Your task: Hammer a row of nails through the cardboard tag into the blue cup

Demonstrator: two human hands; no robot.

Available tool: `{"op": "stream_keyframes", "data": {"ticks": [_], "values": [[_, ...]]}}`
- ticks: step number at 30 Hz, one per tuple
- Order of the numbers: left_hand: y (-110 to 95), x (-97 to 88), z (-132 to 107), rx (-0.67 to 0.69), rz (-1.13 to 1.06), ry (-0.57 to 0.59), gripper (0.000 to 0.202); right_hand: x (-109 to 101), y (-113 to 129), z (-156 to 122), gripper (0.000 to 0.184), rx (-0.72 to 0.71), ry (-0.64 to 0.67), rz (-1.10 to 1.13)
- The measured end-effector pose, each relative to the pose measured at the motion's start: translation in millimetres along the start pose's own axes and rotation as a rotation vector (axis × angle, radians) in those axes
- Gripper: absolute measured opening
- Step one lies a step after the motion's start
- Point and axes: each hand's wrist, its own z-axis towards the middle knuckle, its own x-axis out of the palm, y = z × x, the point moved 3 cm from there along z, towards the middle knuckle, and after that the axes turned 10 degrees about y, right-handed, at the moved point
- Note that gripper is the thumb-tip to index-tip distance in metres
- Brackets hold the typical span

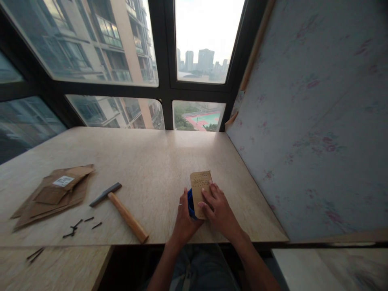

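My left hand [184, 218] is wrapped round a blue object [190, 205] on the wooden table [145, 161], near its front edge. My right hand [218, 209] presses a small brown cardboard piece [200, 190] with rows of small holes against the top of that blue object, fingers lying on the card. Most of the blue object is hidden by the card and my hands.
A hammer [121, 210] with a wooden handle lies left of my hands. Several dark nails [79, 227] lie scattered further left, beside a pile of brown cardboard pieces [54, 193]. A papered wall panel [312, 121] bounds the right side; windows [121, 60] stand behind.
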Motion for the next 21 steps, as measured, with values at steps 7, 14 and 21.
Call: {"op": "stream_keyframes", "data": {"ticks": [7, 14, 21], "values": [[1, 2.0, 0, 0.007, -0.025, -0.011, 0.101, -1, 6, 2, 0.053, 0.028, 0.051, 0.028], [2, 2.8, -2, 0.016, -0.012, -0.018, 0.098, -1, 14, 5, 0.053, 0.048, 0.066, -0.082], [3, 4.7, -1, 0.011, -0.008, -0.031, 0.090, 2, 25, 5, 0.053, 0.094, 0.072, -0.185]]}}
